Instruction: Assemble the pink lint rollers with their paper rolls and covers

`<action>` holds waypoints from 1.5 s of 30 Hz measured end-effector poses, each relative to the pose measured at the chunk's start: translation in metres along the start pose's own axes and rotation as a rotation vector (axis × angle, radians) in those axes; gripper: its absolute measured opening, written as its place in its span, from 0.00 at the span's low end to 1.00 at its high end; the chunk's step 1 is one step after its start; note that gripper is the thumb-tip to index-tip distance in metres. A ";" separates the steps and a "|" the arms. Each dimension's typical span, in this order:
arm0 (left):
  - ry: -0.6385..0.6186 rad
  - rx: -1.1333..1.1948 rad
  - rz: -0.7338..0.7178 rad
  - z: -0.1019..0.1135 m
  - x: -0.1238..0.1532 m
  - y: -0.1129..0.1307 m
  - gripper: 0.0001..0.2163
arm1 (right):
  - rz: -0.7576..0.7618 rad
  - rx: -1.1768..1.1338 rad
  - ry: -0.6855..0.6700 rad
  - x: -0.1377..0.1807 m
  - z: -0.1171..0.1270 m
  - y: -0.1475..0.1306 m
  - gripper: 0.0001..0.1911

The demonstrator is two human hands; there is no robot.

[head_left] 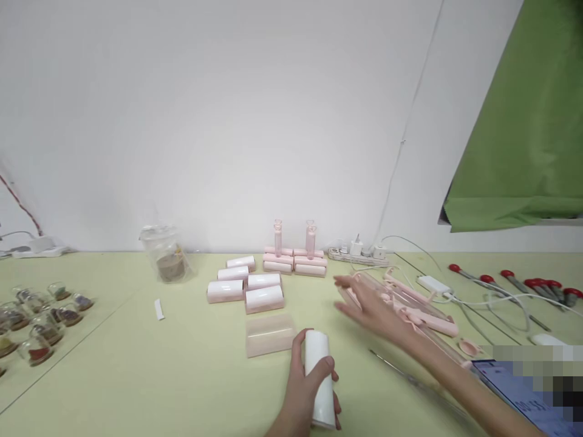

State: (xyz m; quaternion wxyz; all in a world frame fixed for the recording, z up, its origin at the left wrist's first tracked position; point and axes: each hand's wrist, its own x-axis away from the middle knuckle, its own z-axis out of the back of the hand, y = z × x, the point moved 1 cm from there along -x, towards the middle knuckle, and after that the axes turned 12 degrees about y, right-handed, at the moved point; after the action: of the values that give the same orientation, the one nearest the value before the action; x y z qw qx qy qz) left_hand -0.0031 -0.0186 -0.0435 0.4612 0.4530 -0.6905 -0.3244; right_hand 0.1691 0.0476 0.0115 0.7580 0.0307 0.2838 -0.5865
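Clock centred on the white roll (317, 349), 12 toward the wall (218, 133).

Left hand (307, 381): fingers wrapped round the roll, thumb pressed across its upper face, other fingertips showing past its right edge. Roll lies lengthwise, roughly 12 to 6, near end close to the bottom of the view.

Right hand (362, 303): at 1 o'clock, blurred, fingers spread, beside the left edge of the pink parts (432, 320) at 2. Cannot tell whether it touches them.

Translucent pink tray (271, 340) at 10 to 11, its right edge just beside the left index finger. Five rolls in pink holders (262, 281) beyond it, near 11; a strip of table (209, 376) runs between the two. Pink stacks (310, 267) at 11:30, back near the wall edge.

Widest room: 8 to 9, bare tabletop reaching out toward the glass domes (45, 331). Tighter at 3: thin metal tool (401, 369) under the right forearm, then the edge of the lit screen (501, 382).
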 end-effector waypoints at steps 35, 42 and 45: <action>0.114 0.137 -0.292 0.008 0.001 0.009 0.27 | 0.048 -0.571 -0.316 0.106 0.004 -0.098 0.14; 0.091 0.198 -0.258 0.009 0.001 0.008 0.32 | -0.016 -0.614 -0.401 0.092 0.019 -0.091 0.13; 0.086 0.182 -0.250 0.009 0.001 0.008 0.32 | 0.004 -0.576 -0.276 0.094 0.023 -0.079 0.20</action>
State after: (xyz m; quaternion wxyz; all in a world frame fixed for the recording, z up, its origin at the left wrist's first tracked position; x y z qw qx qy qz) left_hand -0.0142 -0.0159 -0.0400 0.4036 0.5890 -0.6347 -0.2957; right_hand 0.1202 -0.0675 0.0093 0.7679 -0.2644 0.3327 -0.4793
